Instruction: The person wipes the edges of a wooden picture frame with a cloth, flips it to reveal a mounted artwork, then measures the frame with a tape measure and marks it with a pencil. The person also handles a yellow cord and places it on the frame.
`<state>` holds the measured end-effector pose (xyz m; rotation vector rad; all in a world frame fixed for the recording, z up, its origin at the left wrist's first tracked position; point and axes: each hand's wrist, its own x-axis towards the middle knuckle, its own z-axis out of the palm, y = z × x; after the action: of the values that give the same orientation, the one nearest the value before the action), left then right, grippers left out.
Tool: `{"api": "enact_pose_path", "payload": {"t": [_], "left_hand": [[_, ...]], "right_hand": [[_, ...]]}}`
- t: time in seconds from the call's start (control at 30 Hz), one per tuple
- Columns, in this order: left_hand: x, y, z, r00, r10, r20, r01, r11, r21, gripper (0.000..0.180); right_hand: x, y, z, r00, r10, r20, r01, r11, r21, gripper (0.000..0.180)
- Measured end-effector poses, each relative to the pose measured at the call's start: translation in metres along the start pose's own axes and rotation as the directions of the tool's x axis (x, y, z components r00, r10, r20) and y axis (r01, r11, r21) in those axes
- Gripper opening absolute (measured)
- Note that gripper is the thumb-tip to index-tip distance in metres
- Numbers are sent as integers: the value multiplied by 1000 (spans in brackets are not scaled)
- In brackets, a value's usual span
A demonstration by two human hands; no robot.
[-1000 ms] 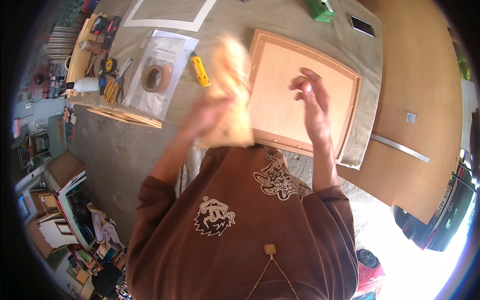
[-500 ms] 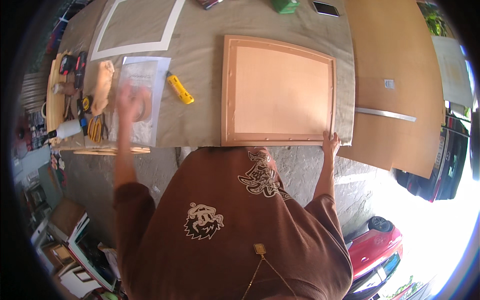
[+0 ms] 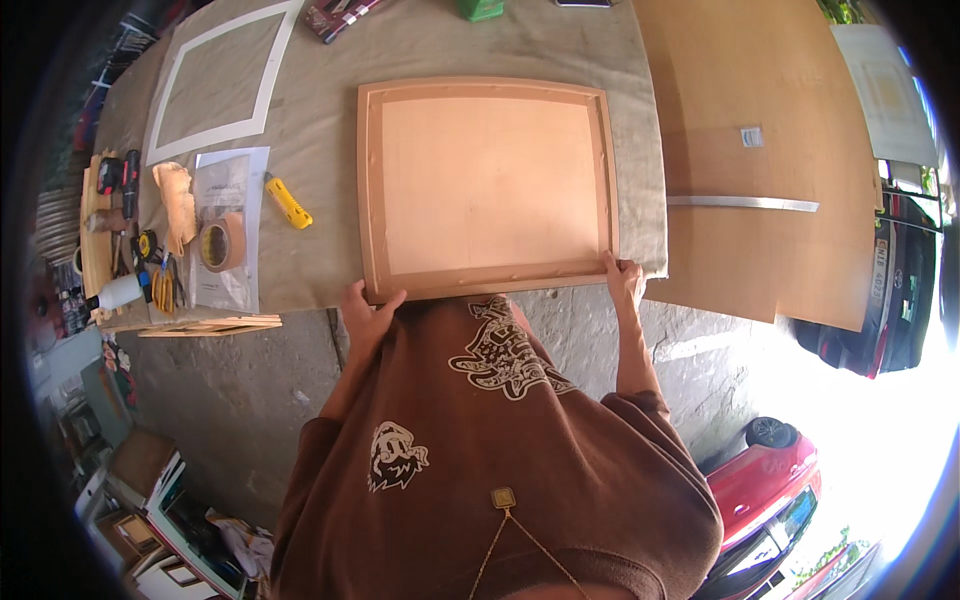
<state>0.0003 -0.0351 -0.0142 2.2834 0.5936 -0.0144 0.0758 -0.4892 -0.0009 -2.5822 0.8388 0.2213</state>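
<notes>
Change noted: the left hand (image 3: pixel 369 312), over the tape roll (image 3: pixel 222 243) half a second ago, is now at the 7 o'clock corner of the framed panel (image 3: pixel 488 185). Its thumb and fingers are spread about that corner; whether they grip cannot be told. The right hand (image 3: pixel 624 283) remains at the 4 o'clock corner, thumb and fingers apparently pinching the rim. The panel lies flat at the table's near edge. The orange cloth (image 3: pixel 177 205) lies released at 9 o'clock. Judgement: both hands now attend to the panel.
</notes>
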Motion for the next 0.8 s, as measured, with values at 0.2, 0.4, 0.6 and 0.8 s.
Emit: {"api": "enact_pose_path", "payload": {"t": [0.2,0.4,0.6,0.8], "left_hand": [[-2,72,-61,976,34,-215,-70,984,-163,46],[23,60,-50,973,-193,-126,112,874,-473,30],[18,-56,13,943,-326,66,302,757,-579,39],[19,-21,3,931,-354,92,341,748,-569,41]], "right_hand": [[-4,-37,-88,999,-35,-21,36,997,61,55],[42,-41,-103,946,-54,318,68,997,-33,64],[91,-31,-47,810,-64,583,119,991,-55,66],[196,-123,3,897,-439,57,416,880,229,56]]}}
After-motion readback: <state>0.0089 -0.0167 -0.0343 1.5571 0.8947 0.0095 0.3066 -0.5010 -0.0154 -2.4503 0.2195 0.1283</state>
